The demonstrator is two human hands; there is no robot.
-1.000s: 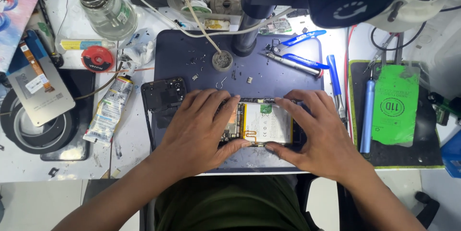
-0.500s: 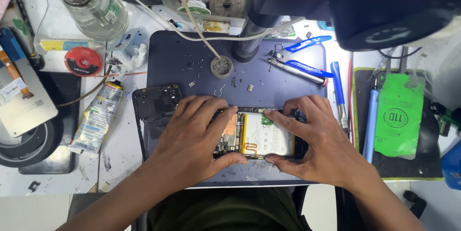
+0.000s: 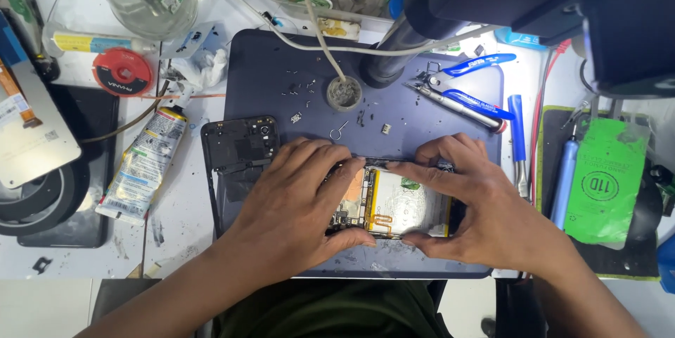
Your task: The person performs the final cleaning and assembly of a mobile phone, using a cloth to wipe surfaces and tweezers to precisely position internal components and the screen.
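An opened phone (image 3: 401, 204) with its white battery and circuit board exposed lies on a dark blue work mat (image 3: 281, 78). My left hand (image 3: 299, 201) grips the phone's left half, thumb under the near edge and fingers over the top edge. My right hand (image 3: 478, 204) clasps the right half the same way. The phone's black back cover (image 3: 239, 145) lies just left of my left hand. Much of the phone is hidden under my fingers.
Small screws and a round metal pot (image 3: 344, 92) sit on the mat's far part. Blue-handled pliers (image 3: 471, 85) and tweezers lie at the right, a glue tube (image 3: 144, 162) and red tape roll (image 3: 121, 71) at the left. A green pad (image 3: 608, 180) and microscope column (image 3: 394, 50) stand nearby.
The view has shifted closer and slightly left. Both hands stay on the opened phone, pressing along its edges with little change in grip.
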